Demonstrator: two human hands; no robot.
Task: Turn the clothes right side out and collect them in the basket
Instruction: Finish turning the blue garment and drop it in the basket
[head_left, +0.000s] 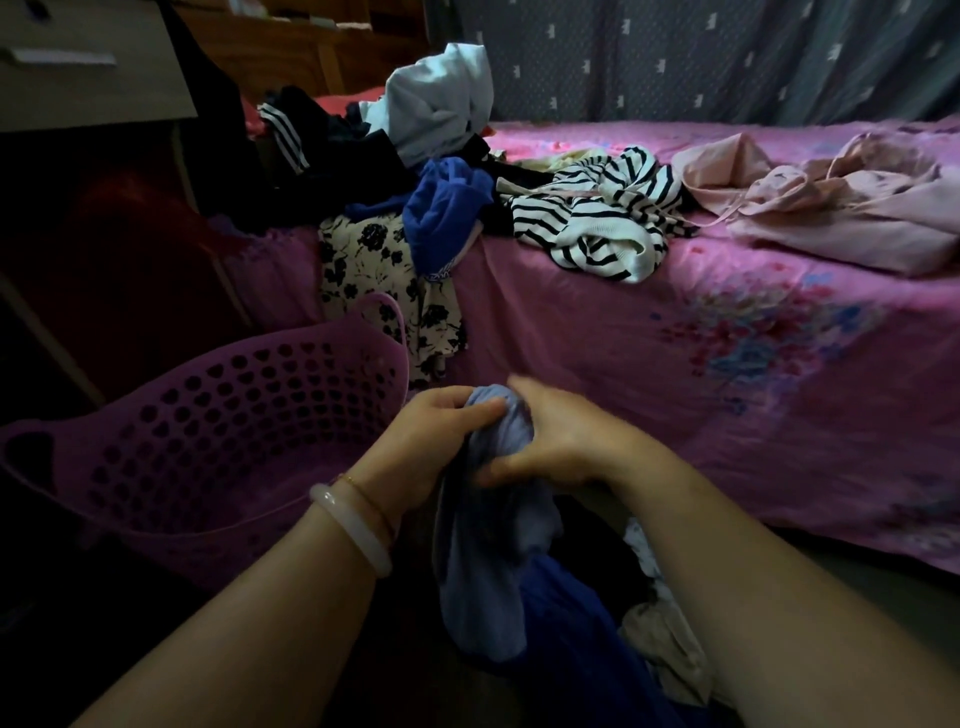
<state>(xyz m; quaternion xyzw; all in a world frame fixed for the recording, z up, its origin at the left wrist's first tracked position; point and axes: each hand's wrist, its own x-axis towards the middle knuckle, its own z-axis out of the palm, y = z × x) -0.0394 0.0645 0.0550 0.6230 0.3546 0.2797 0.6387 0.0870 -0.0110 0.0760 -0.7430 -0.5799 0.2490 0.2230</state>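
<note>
A light blue garment (488, 551) hangs bunched between both hands in front of the bed. My left hand (431, 441) grips its upper part from the left, and my right hand (556, 441) clasps it from the right. The purple perforated basket (218, 415) stands to the left of my hands, tilted toward me, and no clothes show inside it. More clothes lie piled on the bed: a black-and-white striped top (597, 218), a royal blue piece (447, 208), a floral black-and-cream piece (384, 280), a white garment (441, 104) and a pink garment (831, 202).
The bed has a pink flowered sheet (727, 364), its edge close in front of me. A dresser (88, 67) stands at the far left, with dark floor under it. Dark blue and pale cloth (613, 639) lies on my lap below the hands.
</note>
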